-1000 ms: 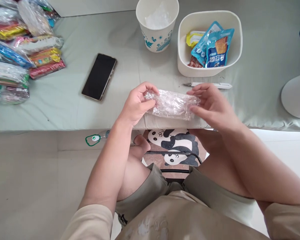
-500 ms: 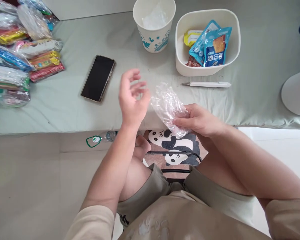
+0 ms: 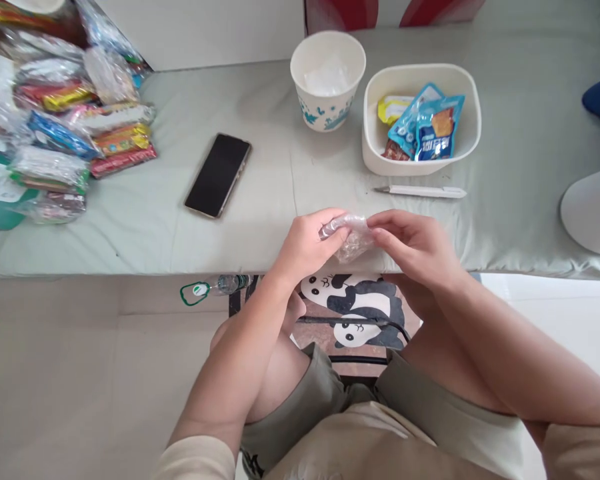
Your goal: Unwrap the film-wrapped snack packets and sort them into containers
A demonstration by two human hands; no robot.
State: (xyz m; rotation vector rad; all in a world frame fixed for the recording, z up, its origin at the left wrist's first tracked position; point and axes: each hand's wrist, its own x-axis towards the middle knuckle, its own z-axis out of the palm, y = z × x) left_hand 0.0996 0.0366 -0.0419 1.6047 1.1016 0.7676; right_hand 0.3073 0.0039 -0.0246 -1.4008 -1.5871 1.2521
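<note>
A crumpled clear plastic bag point(image 3: 354, 245) is between my two hands, over the front edge of the cloth-covered surface. My left hand point(image 3: 314, 241) is closed on its left side, thumb on top. With thumb and fingertips, my right hand point(image 3: 414, 245) pinches its right edge. Beyond the hands lies a white pen-like cutter point(image 3: 420, 191) with a grey tip. Behind that stands a white tub point(image 3: 371, 150) holding blue snack pouches point(image 3: 437, 127) and a yellow packet point(image 3: 393, 109). A paper cup point(image 3: 325, 110) with clear plastic inside stands left of the tub.
A black phone point(image 3: 219, 175) lies to the left. Many wrapped snacks point(image 3: 80, 120) are heaped at the far left. A white rounded object point(image 3: 593, 210) stands at the right. Below the edge are a plastic bottle point(image 3: 227, 285) and a panda-print panel point(image 3: 365, 300).
My left hand has come down and right and taken hold of the plastic bag. The bag is now bunched smaller between both hands. The view has shifted slightly.
</note>
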